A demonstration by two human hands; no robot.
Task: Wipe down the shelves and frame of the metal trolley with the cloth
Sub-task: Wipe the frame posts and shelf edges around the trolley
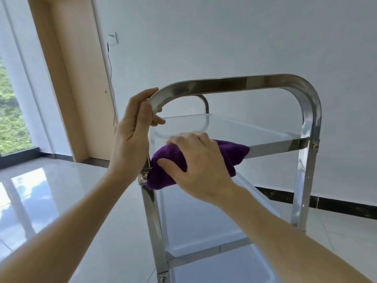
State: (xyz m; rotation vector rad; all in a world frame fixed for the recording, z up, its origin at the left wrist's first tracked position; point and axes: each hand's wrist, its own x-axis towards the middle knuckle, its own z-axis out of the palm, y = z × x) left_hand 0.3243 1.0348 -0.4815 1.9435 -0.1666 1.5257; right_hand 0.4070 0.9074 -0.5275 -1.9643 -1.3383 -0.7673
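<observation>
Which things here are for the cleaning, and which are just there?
For the cleaning: purple cloth, gripped by the right hand; metal trolley, its handle bar held by the left hand.

Just there: wooden door, wall socket with its cord, window.

This looks like a room in a home or flat with hardly anything in it. Past my left grip (132, 127) is a plain white wall (224, 37). Up and to the left of that grip, a small white switch plate (113, 38) sits on the wall, and a thin dark wire (111, 64) hangs down from it. Further left is a light wooden door frame (67, 78), and beyond it a big window (12, 111) with green trees outside. Below my grips, the floor (61, 190) has shiny pale tiles that show the window light. A dark strip (306, 199) runs along the bottom of the wall, to the right of my right grip (202, 166).
</observation>
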